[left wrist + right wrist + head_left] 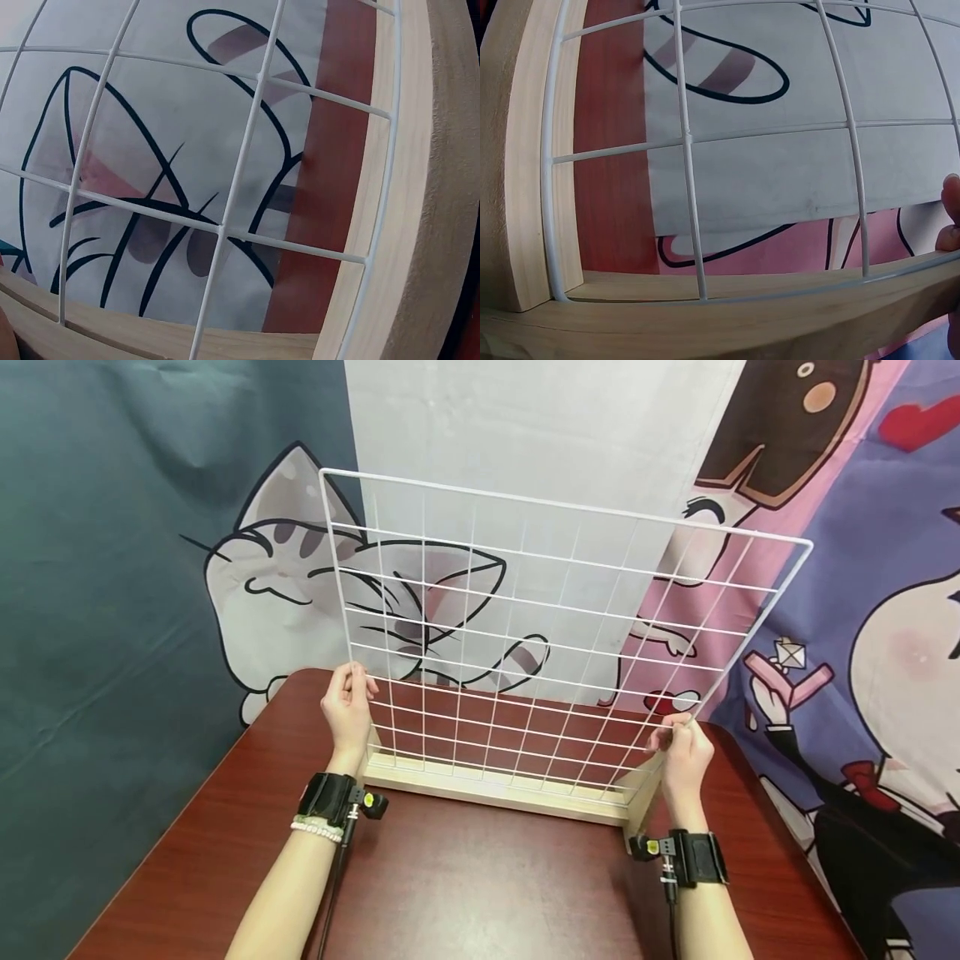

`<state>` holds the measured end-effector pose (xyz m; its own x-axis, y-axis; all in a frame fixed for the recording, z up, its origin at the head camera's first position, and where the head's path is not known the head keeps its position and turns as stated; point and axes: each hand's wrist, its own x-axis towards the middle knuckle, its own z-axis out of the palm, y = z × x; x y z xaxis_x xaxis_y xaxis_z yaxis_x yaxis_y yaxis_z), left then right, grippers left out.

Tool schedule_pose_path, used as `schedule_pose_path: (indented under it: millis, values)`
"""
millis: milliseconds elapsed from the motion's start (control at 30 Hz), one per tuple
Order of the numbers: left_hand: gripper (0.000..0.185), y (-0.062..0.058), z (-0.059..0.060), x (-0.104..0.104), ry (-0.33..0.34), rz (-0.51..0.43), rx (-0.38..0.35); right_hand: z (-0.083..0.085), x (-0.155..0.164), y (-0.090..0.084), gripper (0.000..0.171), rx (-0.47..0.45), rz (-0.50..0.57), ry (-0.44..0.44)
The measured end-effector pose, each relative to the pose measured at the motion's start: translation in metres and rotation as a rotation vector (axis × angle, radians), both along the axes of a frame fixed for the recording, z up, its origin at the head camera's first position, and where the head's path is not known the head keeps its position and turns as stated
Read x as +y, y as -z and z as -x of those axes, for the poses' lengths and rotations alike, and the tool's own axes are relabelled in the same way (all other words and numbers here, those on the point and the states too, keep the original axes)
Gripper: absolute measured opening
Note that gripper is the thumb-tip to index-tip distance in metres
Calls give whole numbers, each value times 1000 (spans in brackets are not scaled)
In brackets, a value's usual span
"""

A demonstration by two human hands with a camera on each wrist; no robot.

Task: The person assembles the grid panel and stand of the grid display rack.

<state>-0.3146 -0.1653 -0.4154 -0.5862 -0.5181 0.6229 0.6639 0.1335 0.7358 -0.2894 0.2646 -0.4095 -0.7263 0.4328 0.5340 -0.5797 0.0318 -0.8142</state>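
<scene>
A white wire grid panel (525,652) stands almost upright, leaning, with its lower part at a pale wooden stand (495,789). My left hand (348,706) grips the panel's left edge partway up, fingers curled at the side wire. On the opposite edge, my right hand (684,756) holds the panel a little lower, thumb on the near side. The right wrist view shows fingertips (949,214) of that hand beside the outer wire. Along the wooden bar (367,180) in the left wrist view runs the grid's bottom wire. A wooden side piece (840,307) lies along the panel's right edge.
The stand is on a reddish-brown table (480,877) with rounded back corners. Behind it hangs a cloth backdrop (180,568) printed with cartoon cats and figures. Each wrist wears a black strap (327,795) with a small camera and a cable.
</scene>
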Motion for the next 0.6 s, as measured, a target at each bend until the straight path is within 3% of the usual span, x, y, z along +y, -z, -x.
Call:
schedule_pose_path:
  millis: [200,333,500,600]
  values:
    - [18,13,21,0,-35,13,-29,8,5,0,34,-31,-12,2]
    - [20,17,25,-1,-40,25,-36,10,6,0,34,-45,-7,-16]
    - [19,11,24,-3,-16,19,-75,13,4,-1,32,-76,-15,-23]
    - [23,0,10,-1,-1,15,-121,10,3,-4,28,-104,-60,0]
